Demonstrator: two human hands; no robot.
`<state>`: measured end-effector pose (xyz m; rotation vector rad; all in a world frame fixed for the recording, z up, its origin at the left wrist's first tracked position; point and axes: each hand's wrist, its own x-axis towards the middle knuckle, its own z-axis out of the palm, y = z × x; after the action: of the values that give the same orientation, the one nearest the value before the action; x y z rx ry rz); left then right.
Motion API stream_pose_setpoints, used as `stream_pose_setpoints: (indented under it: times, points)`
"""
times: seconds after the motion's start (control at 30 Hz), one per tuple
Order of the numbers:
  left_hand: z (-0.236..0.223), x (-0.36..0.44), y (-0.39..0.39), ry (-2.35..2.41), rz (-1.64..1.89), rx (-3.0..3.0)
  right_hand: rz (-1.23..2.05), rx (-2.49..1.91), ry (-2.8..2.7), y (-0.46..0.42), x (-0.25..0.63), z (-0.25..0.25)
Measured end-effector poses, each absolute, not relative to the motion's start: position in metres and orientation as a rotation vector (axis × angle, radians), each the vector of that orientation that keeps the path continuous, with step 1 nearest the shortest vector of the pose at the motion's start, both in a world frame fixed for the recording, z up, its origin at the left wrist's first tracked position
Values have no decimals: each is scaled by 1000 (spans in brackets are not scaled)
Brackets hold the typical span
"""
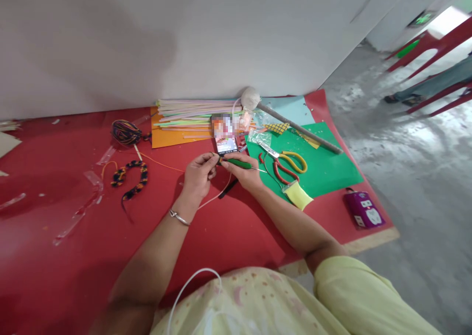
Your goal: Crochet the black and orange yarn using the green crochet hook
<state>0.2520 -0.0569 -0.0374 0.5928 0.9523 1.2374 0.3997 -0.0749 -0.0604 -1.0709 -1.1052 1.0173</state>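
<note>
"How are the hands set?"

"Both closed. The left hand pinches a small dark yarn piece between thumb and fingertips. The right hand grips a green-handled tool, whose thin metal end points toward the table's right edge."

"And where's the yarn piece?"

"Over the middle of the table, just at the near end of the phone."

"What lies about?"

"Scissors on the green sheet, to the right. The socket sits by the near right corner. Left of the hands, a braid; beyond it, nearer the far edge, a yarn ball."
</note>
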Motion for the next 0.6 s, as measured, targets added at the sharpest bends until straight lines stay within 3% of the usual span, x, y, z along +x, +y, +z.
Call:
stream_pose_setpoints:
  times: [0.6]
  points:
    - [-40, 248, -58, 1005, 1231, 660, 1207, -1016, -939, -68, 405, -75]
